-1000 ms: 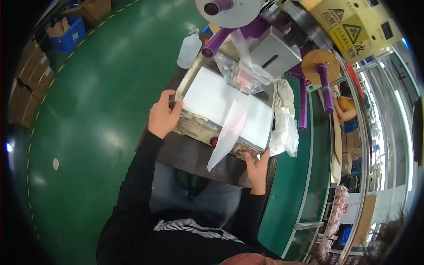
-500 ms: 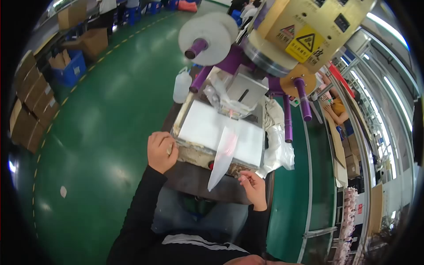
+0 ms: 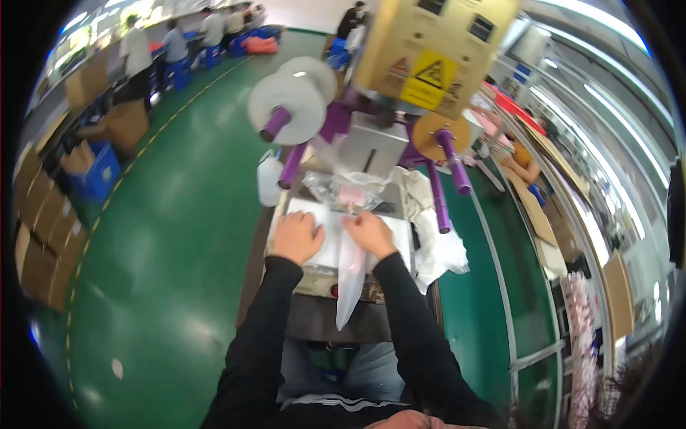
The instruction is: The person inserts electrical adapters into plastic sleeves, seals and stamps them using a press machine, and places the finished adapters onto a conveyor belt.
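A translucent plastic strip (image 3: 350, 275) runs down the middle of the white work surface (image 3: 325, 255) and hangs over its front edge. At its upper end is a pink piece (image 3: 350, 194) among crumpled clear plastic (image 3: 320, 187), below the press's metal block. My left hand (image 3: 298, 237) rests on the left part of the white surface, palm down, thumb apart, holding nothing visible. My right hand (image 3: 370, 234) is on the strip's right side, its bent fingertips closed at the upper part of the strip. The exact fingertip contact is partly hidden.
The press head (image 3: 446, 61) with a yellow warning label (image 3: 429, 79) overhangs the bed. White reels (image 3: 286, 111) and purple rods (image 3: 438, 196) stick out around it. A bottle (image 3: 269, 182) stands left; white cloth (image 3: 437, 247) lies right. Cartons (image 3: 43, 229) and co-workers are further off.
Both hands have moved inward and forward from the bed's front corners onto the white surface. My right hand has come to the plastic strip. The camera view has shifted.
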The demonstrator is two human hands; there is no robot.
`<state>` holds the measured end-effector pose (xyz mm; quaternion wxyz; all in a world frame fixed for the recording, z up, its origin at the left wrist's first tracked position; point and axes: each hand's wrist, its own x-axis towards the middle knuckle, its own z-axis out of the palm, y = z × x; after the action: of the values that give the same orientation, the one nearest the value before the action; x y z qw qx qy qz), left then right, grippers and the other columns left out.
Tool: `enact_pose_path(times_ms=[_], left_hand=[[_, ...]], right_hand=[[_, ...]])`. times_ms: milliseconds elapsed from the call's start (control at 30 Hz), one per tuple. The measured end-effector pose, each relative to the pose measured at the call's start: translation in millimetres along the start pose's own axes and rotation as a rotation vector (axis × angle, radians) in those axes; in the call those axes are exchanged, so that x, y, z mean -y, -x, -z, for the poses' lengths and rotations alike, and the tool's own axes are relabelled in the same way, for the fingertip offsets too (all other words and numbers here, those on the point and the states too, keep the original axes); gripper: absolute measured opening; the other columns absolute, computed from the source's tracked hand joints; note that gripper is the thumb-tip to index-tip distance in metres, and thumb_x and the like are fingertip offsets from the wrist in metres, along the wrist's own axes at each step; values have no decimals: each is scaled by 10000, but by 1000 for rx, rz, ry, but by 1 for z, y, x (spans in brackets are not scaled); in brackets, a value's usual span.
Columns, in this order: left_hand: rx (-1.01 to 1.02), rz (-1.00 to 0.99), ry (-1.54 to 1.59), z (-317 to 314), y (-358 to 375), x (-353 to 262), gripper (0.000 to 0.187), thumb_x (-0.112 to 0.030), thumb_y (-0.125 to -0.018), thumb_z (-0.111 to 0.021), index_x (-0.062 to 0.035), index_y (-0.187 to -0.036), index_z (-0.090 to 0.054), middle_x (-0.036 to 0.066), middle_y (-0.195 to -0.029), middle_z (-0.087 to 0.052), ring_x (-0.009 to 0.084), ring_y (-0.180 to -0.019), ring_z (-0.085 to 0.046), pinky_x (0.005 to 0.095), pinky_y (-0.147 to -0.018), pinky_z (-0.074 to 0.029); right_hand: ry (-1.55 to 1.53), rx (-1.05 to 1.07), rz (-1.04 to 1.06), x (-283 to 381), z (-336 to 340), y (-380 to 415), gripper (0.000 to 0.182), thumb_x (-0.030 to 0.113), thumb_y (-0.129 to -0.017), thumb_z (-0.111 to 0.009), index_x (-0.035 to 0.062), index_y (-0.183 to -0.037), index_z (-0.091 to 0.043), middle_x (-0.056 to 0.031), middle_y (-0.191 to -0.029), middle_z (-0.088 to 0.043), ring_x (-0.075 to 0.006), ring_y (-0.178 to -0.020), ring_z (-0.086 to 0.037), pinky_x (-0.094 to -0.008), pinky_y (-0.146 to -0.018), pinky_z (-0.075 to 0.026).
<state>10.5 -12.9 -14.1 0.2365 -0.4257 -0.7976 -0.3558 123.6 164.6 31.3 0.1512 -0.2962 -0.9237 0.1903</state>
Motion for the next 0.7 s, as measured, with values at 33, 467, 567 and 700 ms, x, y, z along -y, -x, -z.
enact_pose_path(times_ms=[33,467,567,700], left_hand=[[3,1,36,2,1,1,202,-256,-844,-713,-81,-817,-616,101,-828,-639,340,-858,-629,472,-782,-468],[93,19,89,-4,-2,5,195,-226,-850,-709,-54,-824,-621,149,-832,-631,376,-832,-614,501,-736,-466],[81,-35,86,-1,-3,1,191,-216,-854,-710,-48,-855,-620,161,-843,-632,388,-832,-613,509,-735,-466],[196,-45,7,-3,-2,3,244,-269,-913,-685,-32,-918,-629,162,-876,-652,357,-852,-650,474,-764,-493]], right_hand=[[35,-1,3,1,-12,-9,423,471,-913,-622,59,-892,-718,-192,-888,-736,-368,-861,-717,-478,-731,-545],[-1260,-208,61,-50,-7,8,336,261,-1024,-585,42,-775,-637,-44,-652,-577,-141,-663,-603,-311,-651,-494],[-1386,-181,-71,-62,75,82,297,224,-1001,-603,54,-762,-648,-17,-655,-600,-110,-605,-587,-271,-568,-468],[-768,-538,-125,-121,234,244,228,213,-973,-631,25,-972,-761,-15,-682,-663,-76,-546,-569,-231,-495,-423]])
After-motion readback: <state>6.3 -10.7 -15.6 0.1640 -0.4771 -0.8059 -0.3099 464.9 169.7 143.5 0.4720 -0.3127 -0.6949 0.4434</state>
